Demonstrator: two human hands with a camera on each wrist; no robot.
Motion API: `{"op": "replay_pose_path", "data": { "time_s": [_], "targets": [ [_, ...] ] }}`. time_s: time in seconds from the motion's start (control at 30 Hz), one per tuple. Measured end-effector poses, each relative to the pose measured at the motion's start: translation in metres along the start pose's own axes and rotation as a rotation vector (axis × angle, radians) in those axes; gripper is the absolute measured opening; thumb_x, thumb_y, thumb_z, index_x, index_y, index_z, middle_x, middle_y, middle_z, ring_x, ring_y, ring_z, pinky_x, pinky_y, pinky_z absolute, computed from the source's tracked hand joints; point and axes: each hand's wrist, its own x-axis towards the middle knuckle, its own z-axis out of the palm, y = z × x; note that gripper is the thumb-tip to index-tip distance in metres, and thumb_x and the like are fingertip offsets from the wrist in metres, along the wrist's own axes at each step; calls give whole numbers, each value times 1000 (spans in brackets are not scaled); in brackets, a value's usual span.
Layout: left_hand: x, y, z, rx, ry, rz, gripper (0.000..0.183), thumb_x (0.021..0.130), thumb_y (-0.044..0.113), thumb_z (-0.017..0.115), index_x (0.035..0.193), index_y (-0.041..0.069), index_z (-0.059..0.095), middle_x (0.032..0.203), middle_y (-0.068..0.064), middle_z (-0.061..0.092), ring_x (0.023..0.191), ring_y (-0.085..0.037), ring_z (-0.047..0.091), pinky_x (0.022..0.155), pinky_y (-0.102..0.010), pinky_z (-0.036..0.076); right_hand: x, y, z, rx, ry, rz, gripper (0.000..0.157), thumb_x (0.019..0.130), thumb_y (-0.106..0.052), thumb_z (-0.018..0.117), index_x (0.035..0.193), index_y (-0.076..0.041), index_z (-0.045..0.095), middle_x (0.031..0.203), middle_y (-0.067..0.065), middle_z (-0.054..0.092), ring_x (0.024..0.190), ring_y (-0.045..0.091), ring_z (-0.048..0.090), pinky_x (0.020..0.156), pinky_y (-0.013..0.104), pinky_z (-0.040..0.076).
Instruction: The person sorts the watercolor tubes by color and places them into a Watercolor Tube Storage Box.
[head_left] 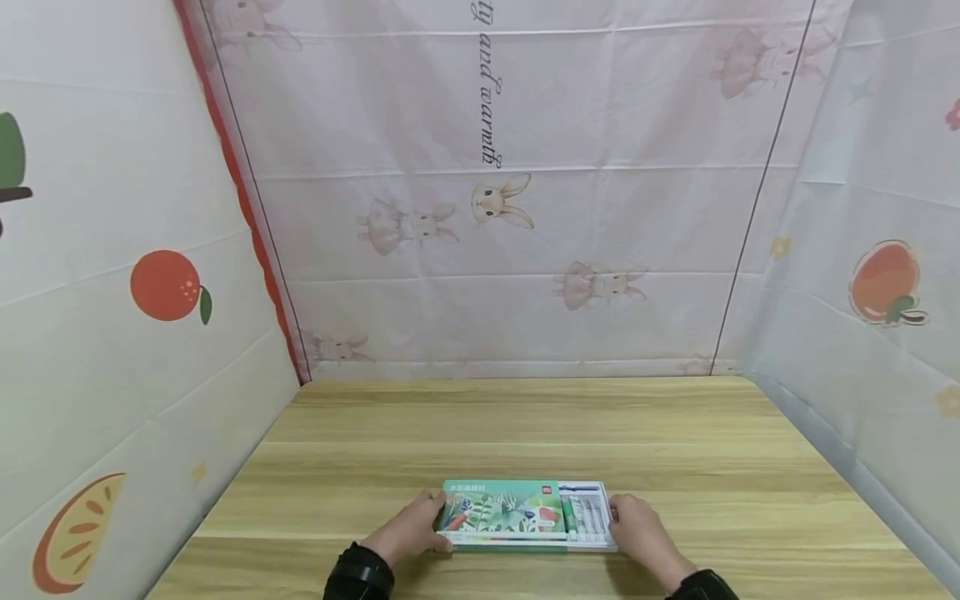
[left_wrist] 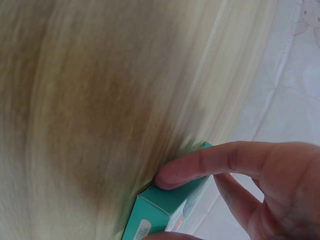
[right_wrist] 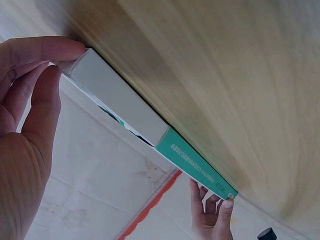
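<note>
A flat green box sleeve printed with plants lies on the wooden table. Out of its right end sticks a white inner tray, which holds several white tubes and one green tube. My left hand grips the sleeve's left end, thumb on the near side and fingers at the far side. At the opposite end, my right hand pinches the end of the tray. In the right wrist view, the tray's plain white side runs into the green sleeve side. The tray's left part is hidden inside the sleeve.
The wooden table extends around the box. A pale cloth with printed rabbits hangs behind it. Cloths with printed fruit stand along the left side and the right side.
</note>
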Motion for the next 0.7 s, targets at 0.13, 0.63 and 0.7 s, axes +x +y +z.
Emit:
{"op": "replay_pose_path", "data": {
  "time_s": [0.13, 0.63, 0.7],
  "targets": [
    [0, -1, 1, 2, 1, 4, 77, 62, 26, 69, 120, -9, 33, 102, -16, 40, 88, -21, 42, 78, -39, 36, 0, -1, 1, -12, 8, -9, 21, 67, 7, 53, 87, 8, 57, 62, 3, 48, 53, 13, 41, 44, 24, 36],
    [2, -1, 0, 25, -3, 12, 75, 63, 25, 69, 119, -10, 34, 107, -20, 40, 95, -27, 42, 80, -41, 35, 0, -6, 4, -22, 31, -21, 18, 66, 6, 55, 84, 7, 57, 60, 2, 46, 52, 13, 40, 43, 23, 35],
    [2, -2, 0, 28, -5, 14, 76, 63, 26, 69, 120, -10, 34, 107, -19, 40, 95, -26, 42, 79, -40, 35, 0, -6, 5, -21, 28, -20, 19, 66, 6, 55, 84, 7, 57, 60, 2, 47, 52, 13, 41, 43, 23, 35]
  ]
}}
